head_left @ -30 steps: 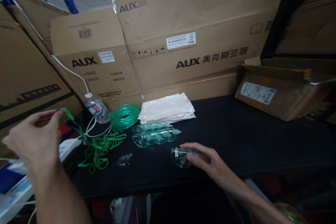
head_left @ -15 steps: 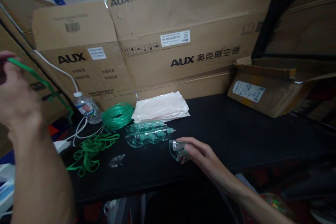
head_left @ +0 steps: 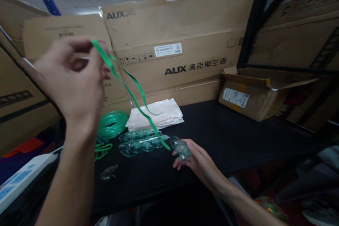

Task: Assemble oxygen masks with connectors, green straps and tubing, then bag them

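Note:
My left hand (head_left: 72,77) is raised in front of the boxes and pinches one end of a green elastic strap (head_left: 131,95). The strap hangs down and to the right, its lower end reaching a clear green-tinted mask (head_left: 181,147). My right hand (head_left: 197,162) holds that mask just above the black table (head_left: 238,137). To the left of the mask a row of more clear masks (head_left: 140,141) lies on the table.
A coil of green tubing (head_left: 112,125) and a pile of green straps (head_left: 102,148) lie at the left. A stack of white plastic bags (head_left: 156,113) sits behind the masks. An open carton (head_left: 254,93) stands at the right. Large AUX boxes (head_left: 185,42) wall the back. A small clear piece (head_left: 108,173) lies near the front edge.
My left hand has lifted the green strap up and to the right, away from the pile. My right hand has picked the mask up off the table.

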